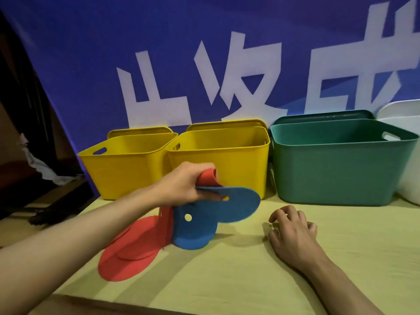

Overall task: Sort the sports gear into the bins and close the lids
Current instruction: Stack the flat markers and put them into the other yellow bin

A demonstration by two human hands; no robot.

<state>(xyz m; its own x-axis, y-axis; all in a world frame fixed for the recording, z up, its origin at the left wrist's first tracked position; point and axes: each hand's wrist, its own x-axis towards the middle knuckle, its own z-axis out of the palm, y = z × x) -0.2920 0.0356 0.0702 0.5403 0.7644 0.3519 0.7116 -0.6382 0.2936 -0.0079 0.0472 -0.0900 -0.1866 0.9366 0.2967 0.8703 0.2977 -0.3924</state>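
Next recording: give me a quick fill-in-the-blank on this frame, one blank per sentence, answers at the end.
1. The left hand lifts a bunch of red and ____ discs.
2. The right hand rests on the ____, holding nothing.
3. Left of the green bin stand ____ yellow bins.
4. All the bins in view are ____, with lids propped behind.

Answers: blue; table; two; open

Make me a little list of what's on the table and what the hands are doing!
left hand: pinching a bunch of floppy discs, lifted
blue discs: held, lower edge touching the table
red discs: partly held, partly lying flat
right hand: empty, fingertips resting on the table
yellow bins: two, open, lids propped behind
green bin: open, lid behind
white bin: far right, mostly cut off
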